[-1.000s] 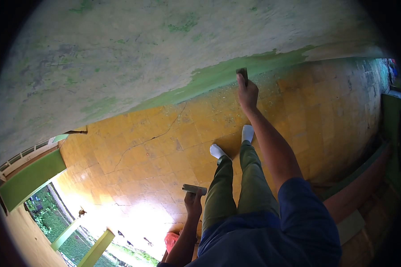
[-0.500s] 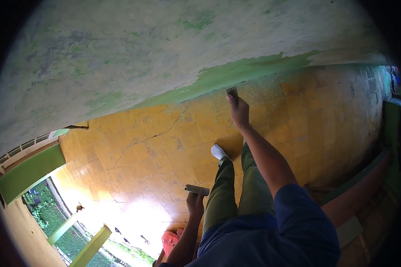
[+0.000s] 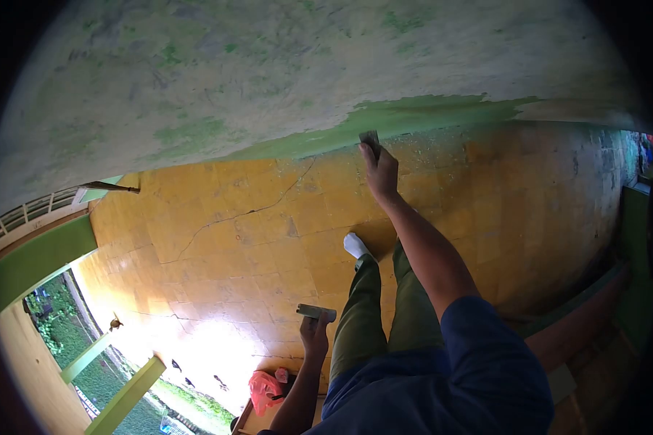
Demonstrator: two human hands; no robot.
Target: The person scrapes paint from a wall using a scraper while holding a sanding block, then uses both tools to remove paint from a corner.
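My right hand (image 3: 382, 171) is closed round a small flat scraper (image 3: 369, 138), its dark blade pointing up at the lower edge of the wall (image 3: 268, 80). That blade overlaps the strip of green paint (image 3: 413, 113) at the wall's foot; whether it touches is hard to tell. Low and left of my legs, my left hand (image 3: 313, 335) grips a greyish, block-like tool (image 3: 316, 312) held crosswise. Above the green strip the wall is pale grey with faint green patches.
Yellow-orange floor tiles (image 3: 268, 246) with a long crack and pale flakes lie below the wall. A red plastic bag (image 3: 265, 390) is beside my left forearm. Green posts (image 3: 127, 395) stand at the lower left, and a low reddish ledge (image 3: 580, 319) is at the right.
My right hand and the scraper have moved slightly up and left, from over the floor's edge to the green strip. The view has shifted a little, and more of the red bag shows.
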